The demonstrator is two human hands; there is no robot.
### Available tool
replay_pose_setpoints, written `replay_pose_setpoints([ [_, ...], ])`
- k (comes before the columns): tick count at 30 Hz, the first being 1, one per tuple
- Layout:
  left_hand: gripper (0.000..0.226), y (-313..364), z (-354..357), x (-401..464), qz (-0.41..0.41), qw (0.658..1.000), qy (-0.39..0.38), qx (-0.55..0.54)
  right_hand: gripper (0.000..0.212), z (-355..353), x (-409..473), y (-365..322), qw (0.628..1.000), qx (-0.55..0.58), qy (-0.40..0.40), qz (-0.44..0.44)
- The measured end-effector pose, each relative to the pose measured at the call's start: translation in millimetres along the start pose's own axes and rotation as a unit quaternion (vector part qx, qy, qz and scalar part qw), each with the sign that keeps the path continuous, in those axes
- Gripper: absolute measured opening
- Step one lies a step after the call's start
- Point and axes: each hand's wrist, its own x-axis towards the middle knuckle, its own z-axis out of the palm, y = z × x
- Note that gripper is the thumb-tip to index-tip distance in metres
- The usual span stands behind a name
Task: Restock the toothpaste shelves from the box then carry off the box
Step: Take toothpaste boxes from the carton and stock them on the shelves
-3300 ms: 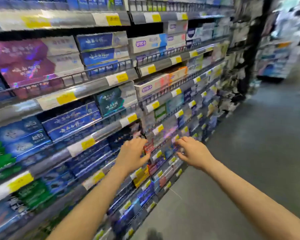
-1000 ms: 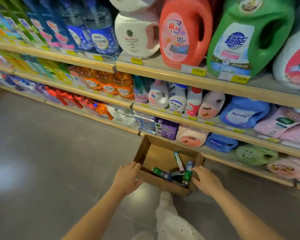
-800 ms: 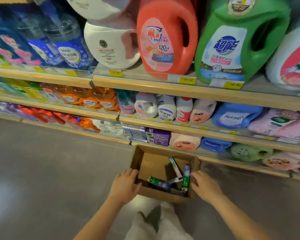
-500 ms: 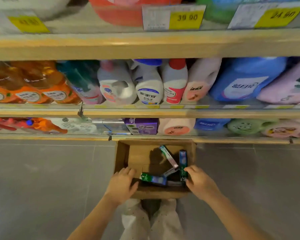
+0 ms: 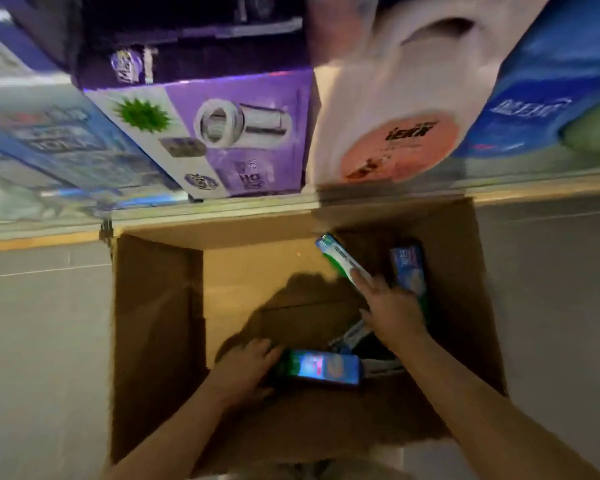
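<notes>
in the head view, an open cardboard box is seen from above on the grey floor, pushed up against the bottom shelf edge, presumably so that it stays out of the aisle. both hands are lowered inside the box. at the near wall of the box, the left hand is curled round the end of a green and blue toothpaste carton lying flat across the bottom; the grasp looks closed on it, though blur softens the fingers. toward the far right corner of the box, the right hand lies with fingers extended over a green and white carton leaning on the far wall, touching it without a clear clasp. just right of that carton, a blue carton stands against the wall. a few more cartons are heaped under the right wrist. beyond the box, a purple product box and a white pouch are shelved. the box is judged nearly emptied, and the last cartons are being gathered.
</notes>
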Motion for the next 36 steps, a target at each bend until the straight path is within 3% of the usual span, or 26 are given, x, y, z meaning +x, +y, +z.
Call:
replay_pose_setpoints([
  [2,0.078,-3,12,12,0.019,0.999,-0.012,0.039,0.077,13,10,-2,0.999,-0.016,0.029,-0.004],
  [4,0.070,-6,14,20,0.032,0.998,0.034,0.050,0.076,17,12,0,0.997,-0.017,0.072,-0.013],
  [8,0.058,3,-29,-12,0.001,0.997,0.066,-0.050,0.079,-15,-22,9,0.995,0.007,0.089,-0.044],
  [12,0.057,13,-113,-83,-0.065,0.993,0.075,-0.061,0.068,-100,-86,17,0.998,0.030,0.057,-0.014],
  [18,0.051,47,-281,-208,-0.077,0.988,0.127,-0.036,0.057,-276,-218,28,0.989,0.146,0.023,0.027],
  [24,0.048,110,-418,-316,-0.019,0.973,0.184,0.137,0.061,-391,-359,38,0.968,0.236,0.067,0.048],
  [28,0.057,157,-469,-355,0.050,0.975,0.187,0.109,0.062,-431,-434,45,0.951,0.290,0.093,0.056],
  [30,0.057,184,-491,-363,0.088,0.977,0.192,0.025,0.062,-448,-463,51,0.944,0.304,0.114,0.056],
  [32,0.054,213,-514,-366,0.127,0.970,0.205,-0.031,0.060,-465,-489,58,0.951,0.270,0.141,0.062],
  [36,0.058,273,-553,-362,0.167,0.961,0.218,-0.033,0.050,-489,-543,84,0.949,0.161,0.243,0.120],
])
